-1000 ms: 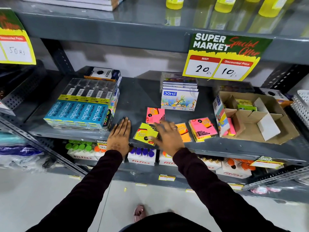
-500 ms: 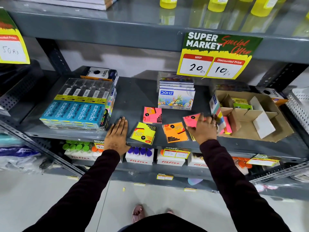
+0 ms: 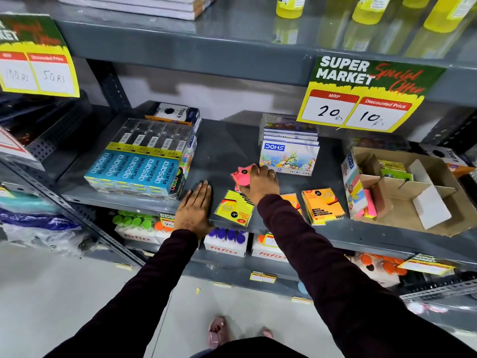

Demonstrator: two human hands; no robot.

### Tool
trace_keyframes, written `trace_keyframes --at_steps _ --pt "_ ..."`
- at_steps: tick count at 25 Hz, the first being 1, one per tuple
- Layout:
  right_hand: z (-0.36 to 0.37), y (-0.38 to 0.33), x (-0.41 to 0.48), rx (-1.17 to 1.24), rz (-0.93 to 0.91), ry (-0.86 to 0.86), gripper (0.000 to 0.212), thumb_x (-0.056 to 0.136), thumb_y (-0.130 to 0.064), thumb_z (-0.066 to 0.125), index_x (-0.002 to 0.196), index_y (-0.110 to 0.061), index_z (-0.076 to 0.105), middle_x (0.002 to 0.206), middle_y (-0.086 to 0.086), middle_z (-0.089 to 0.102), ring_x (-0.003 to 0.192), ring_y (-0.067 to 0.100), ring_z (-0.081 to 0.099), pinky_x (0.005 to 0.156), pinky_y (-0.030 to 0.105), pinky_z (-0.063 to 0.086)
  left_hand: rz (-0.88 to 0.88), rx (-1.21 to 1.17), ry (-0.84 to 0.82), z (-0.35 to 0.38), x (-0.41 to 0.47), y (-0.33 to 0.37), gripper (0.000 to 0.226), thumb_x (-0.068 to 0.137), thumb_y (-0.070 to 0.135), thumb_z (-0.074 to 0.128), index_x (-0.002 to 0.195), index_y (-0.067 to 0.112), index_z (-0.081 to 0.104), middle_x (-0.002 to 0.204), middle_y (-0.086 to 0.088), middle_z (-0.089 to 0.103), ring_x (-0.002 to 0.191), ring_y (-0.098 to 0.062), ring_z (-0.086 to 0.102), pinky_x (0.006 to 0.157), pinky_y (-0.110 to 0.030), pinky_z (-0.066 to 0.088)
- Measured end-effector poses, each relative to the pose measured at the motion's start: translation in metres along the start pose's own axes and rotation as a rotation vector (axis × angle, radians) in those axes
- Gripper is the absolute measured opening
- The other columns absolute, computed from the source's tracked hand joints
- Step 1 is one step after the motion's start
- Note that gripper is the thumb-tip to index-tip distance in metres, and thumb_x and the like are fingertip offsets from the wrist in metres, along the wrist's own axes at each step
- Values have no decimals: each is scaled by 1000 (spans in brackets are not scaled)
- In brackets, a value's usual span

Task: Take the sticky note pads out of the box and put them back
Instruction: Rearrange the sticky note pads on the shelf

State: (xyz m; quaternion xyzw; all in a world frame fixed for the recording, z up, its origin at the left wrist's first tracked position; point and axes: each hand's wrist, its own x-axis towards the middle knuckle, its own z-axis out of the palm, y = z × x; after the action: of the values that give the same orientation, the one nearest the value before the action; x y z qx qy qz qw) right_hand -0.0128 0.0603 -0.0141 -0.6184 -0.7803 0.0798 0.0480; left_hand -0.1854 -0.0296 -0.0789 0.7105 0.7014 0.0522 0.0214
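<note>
Two pink plastic-wrapped sticky note pads [image 3: 242, 175] at twelve o'clock — right hand [image 3: 260, 184] pinching them; light, slippery, so grip edges — left hand [image 3: 195, 210] flat.

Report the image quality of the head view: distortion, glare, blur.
Head view: wide-angle bending curves the shelf edges toward the frame borders; the glossy grey shelf top mirrors the yellow bottles; the left price sign is smeared and barely legible; the right hand on the pink pad looks slightly soft; lighting is even, shadows faint.
</note>
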Motion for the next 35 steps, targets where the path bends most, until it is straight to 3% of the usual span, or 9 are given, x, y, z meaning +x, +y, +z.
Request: trace_keyframes --at_steps 10,16,19,22,26,29,32,35 --pt "9 -27 5 38 179 119 70 83 -53 58 126 1 46 139 26 40 122 42 45 99 48 40 12 -4 18 1 0 -1 113 65 60 65 146 9 6 158 -10 11 145 -24 12 118 -37 10" --pt "9 6 7 70 -105 134 79 76 -46 66 137 -3 39 132 20 42 118 36 48 93 43 48 -6 20 8 1 0 1 103 73 50 63 146 8 5 158 -11 10 145 -23 12 118 -37 10" --pt "1 36 20 200 -221 -18 91 68 -35 77 142 -5 35 137 19 36 123 34 47 105 37 44 -6 15 3 1 0 0 98 74 43 61 146 7 5 158 -11 10 145 -23 10 119 -37 9" --pt "-4 41 29 143 -287 -159 91 68 -29 77 145 -7 33 142 17 35 128 33 46 109 32 40 9 -3 21 0 -1 0 103 70 46 67 146 5 11 156 -14 17 144 -26 17 118 -40 13" --pt "-11 34 26 89 -322 -199 87 72 -34 74 144 -7 33 147 15 37 132 33 41 113 36 36 9 14 21 0 -1 1 102 70 47 67 145 5 13 157 -12 16 144 -25 17 118 -40 14" --pt "-20 46 5 128 -231 -93 72 82 -39 66 140 -7 40 143 16 42 129 32 45 107 38 42 -10 76 46 2 -1 2 88 80 33 62 145 6 10 157 -11 15 144 -23 17 118 -37 14" --pt "-30 82 -26 29 105 76 60 86 -45 59 131 -7 48 135 18 47 125 36 46 103 42 42 -22 97 31 4 0 2 88 79 26 59 146 6 5 158 -11 11 145 -22 12 119 -37 12" --pt "-41 117 -51 -17 453 -110 76 82 -50 63 134 -1 41 140 24 41 131 42 39 110 47 33 -9 92 17 2 -1 2 103 71 39 68 146 6 6 158 -11 11 145 -23 12 119 -38 12"
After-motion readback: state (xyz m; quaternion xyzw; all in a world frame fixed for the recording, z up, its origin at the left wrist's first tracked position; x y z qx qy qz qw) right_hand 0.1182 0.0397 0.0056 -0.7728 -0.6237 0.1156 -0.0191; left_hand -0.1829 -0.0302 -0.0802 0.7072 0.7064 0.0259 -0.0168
